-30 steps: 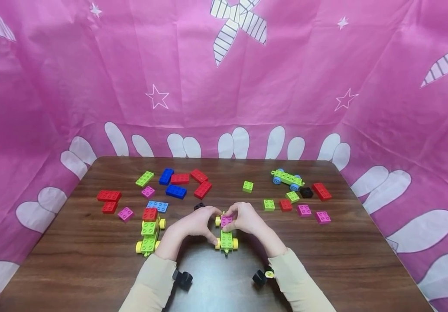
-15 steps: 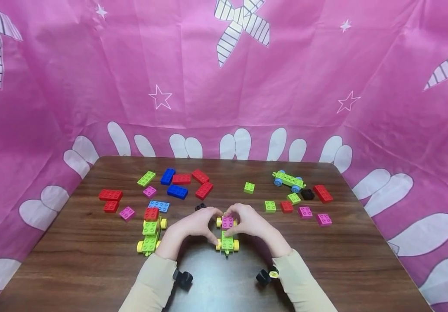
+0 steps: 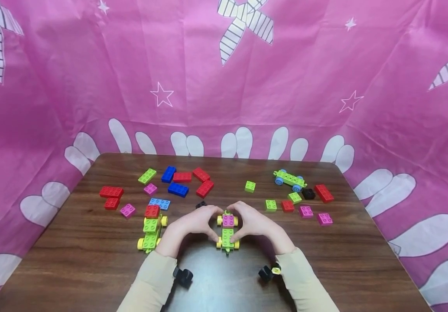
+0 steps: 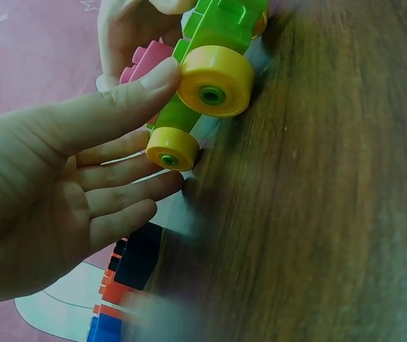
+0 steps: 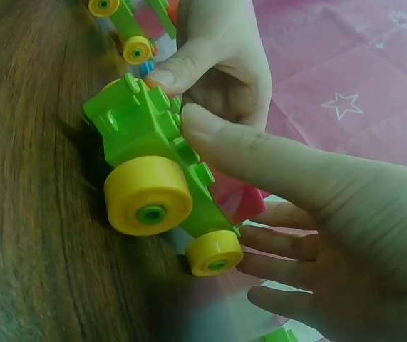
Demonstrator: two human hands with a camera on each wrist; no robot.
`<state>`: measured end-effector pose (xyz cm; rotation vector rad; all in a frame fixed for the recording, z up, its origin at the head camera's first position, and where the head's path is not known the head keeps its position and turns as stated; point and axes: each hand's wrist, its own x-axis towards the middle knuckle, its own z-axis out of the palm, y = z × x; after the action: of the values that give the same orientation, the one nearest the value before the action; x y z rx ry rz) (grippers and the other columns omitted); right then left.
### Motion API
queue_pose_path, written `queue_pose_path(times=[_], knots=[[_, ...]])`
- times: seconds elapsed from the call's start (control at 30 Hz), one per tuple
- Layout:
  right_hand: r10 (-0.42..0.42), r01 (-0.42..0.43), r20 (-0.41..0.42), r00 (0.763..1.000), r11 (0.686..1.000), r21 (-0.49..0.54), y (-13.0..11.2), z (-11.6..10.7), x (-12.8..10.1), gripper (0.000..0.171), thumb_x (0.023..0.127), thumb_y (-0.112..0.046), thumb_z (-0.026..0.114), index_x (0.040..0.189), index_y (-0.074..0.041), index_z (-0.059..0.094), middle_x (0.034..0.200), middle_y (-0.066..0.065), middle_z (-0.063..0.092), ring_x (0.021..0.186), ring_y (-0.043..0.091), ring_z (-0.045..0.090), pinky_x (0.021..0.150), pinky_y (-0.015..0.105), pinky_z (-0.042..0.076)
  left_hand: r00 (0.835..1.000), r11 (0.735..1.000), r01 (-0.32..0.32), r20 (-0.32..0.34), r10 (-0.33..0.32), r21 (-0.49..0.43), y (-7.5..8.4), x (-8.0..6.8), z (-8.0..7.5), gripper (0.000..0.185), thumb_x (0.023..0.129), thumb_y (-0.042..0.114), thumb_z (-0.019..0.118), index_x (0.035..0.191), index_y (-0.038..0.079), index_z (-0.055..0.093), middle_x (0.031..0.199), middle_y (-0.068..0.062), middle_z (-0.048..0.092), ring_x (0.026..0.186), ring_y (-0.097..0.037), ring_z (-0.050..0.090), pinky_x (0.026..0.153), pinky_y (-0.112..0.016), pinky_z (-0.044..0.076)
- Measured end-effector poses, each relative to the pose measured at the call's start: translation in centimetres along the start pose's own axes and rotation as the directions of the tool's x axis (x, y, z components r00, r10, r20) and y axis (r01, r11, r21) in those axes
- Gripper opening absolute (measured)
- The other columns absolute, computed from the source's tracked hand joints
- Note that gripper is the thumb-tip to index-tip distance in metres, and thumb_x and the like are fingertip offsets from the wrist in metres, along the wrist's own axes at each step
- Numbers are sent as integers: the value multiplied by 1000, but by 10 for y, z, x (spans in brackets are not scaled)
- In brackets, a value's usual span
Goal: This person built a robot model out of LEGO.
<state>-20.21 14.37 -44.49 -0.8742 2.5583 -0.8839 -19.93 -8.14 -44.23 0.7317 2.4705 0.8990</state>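
Yellow-wheeled car [image 3: 227,234] stands on its wheels on the table [image 3: 224,288], directly ahead of me and between my hands, its long axis pointing away. One pink brick [image 3: 228,221] sits on the studs at the far end; the near studs are bare. I cannot tell whether the brick is fully pressed home.

Grip state: neither hand is clenched. My left hand [image 3: 198,221] flanks the left side with extended fingers, its thumb at the near wheel [image 4: 217,78] — touching or just beside it. My right hand [image 3: 253,222] mirrors this on the right, thumb at the edge of the near studs, fingers relaxed beside the far wheel [image 5: 214,253]. This bracketing would, I judge, keep a rolling base from wandering and its alignment true, while leaving the top accessible.

Left of my left forearm stands a second car [image 3: 150,240] with a red brick [image 3: 152,211] uppermost. A blue-wheeled base [image 3: 290,178] stands at far right. Loose parts, such as the black brick [image 3: 201,204], lie beyond my hands — presumably to keep working room around the car.
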Motion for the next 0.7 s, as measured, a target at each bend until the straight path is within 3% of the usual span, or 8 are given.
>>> queue_pose_path(times=[0.27,0.53,0.7], knots=[[-24,25,30,999,999,-27,0,1,2,90,60,-37,94,130,0,50,123,11,54,113,24,55,102,46,47,1000,1000,-2,-10,2,-11,0,-2,-2,75,72,27,88,135,3,54,134,-12,59,129,-30,52,109,-49,41],[-21,21,23,1000,1000,-13,-1,0,0,91,60,-36,94,130,-1,48,125,10,52,114,24,54,104,46,46,999,1000,-12,-46,12,0,5,-9,-9,69,78,29,83,135,3,55,135,-12,60,128,-29,53,107,-49,43],[-41,41,6,999,998,-55,0,2,-1,93,58,-38,94,129,1,49,124,12,53,114,24,55,102,46,47,997,1000,-19,-76,19,5,10,-13,-15,65,81,30,80,136,4,54,136,-12,59,128,-29,53,106,-49,44]])
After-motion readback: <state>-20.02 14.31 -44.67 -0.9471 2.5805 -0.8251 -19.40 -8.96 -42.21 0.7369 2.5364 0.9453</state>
